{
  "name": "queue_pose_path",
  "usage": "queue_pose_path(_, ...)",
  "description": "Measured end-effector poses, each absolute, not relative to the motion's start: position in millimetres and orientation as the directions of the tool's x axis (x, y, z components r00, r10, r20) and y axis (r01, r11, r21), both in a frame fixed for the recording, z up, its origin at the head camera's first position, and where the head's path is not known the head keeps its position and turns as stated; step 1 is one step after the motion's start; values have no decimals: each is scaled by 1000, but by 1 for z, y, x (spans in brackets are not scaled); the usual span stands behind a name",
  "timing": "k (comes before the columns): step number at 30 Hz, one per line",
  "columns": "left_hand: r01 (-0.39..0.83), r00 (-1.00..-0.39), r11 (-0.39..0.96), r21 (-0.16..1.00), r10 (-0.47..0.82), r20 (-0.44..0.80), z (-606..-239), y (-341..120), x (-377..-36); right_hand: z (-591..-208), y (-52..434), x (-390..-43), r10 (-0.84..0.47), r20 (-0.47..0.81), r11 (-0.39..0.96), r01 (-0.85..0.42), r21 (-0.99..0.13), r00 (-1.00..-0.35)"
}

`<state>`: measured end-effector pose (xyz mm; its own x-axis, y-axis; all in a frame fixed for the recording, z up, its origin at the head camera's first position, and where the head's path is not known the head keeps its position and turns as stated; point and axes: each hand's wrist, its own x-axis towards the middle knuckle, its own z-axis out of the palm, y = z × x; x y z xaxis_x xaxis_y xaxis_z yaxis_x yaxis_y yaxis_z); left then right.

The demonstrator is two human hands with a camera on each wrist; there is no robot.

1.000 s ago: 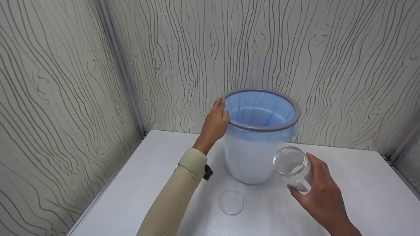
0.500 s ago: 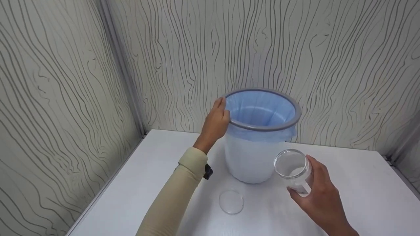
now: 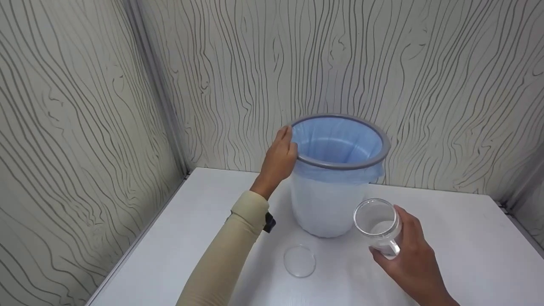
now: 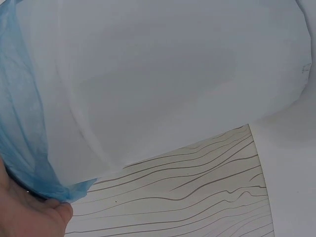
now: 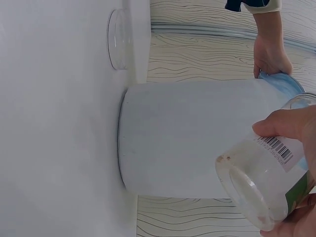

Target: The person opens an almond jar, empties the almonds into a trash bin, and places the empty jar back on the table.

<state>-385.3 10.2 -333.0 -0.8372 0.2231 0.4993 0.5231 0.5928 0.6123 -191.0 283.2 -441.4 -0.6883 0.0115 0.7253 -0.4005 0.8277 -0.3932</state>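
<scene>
A white trash bin (image 3: 325, 208) stands on the table, lined with a blue bag (image 3: 335, 140) under a grey rim ring (image 3: 340, 165). My left hand (image 3: 278, 159) grips the left side of that rim; the left wrist view shows its fingers at the bag's edge. In my right hand (image 3: 410, 253) is a clear jar (image 3: 378, 223), held lidless with its mouth tilted up toward me, apart from the bin's front right. The right wrist view shows a barcode label (image 5: 279, 148) and brownish specks near the jar's base. A round clear lid (image 3: 299, 261) lies in front of the bin.
The white table (image 3: 170, 238) runs back to a wall (image 3: 255, 85) with a wood-line pattern, close behind the bin. Another patterned wall (image 3: 76, 127) rises along the left edge. A dark strap piece (image 3: 269, 223) sits at my left wrist.
My right hand has lowered slightly with the jar, bringing it down and a little nearer to me. The left hand, bin and lid stay in place.
</scene>
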Motion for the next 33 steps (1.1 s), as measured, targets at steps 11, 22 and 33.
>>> queue_pose_path(11,514,-842,600,613,217,494,-332,10,-385,-450,283,-191,7,728,822,-410,-394,-686)
queue_pose_path(22,508,-848,598,620,221,482,-333,10,-385,-458,279,-189,25,691,818,-383,-429,-723)
queue_pose_path(33,523,-841,584,621,235,488,-334,8,-385,-467,276,-189,30,678,816,-374,-441,-734)
